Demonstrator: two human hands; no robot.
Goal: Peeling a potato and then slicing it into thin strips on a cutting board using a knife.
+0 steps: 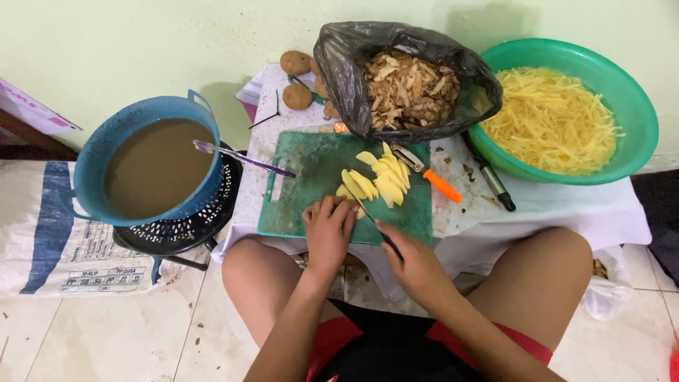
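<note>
Left hand (329,228) pressed fingers down on potato piece (346,192) at frame centre, on green cutting board (297,205). Right hand (414,263) gripped knife (375,223) just right. Potato slices (382,177) lay above hands.

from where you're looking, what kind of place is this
Probably a home kitchen corner, with food prepared low over a tiled floor. The left hand steadies potato slices on a green cutting board while the right hand works a knife; a green bowl holds cut strips.
</note>
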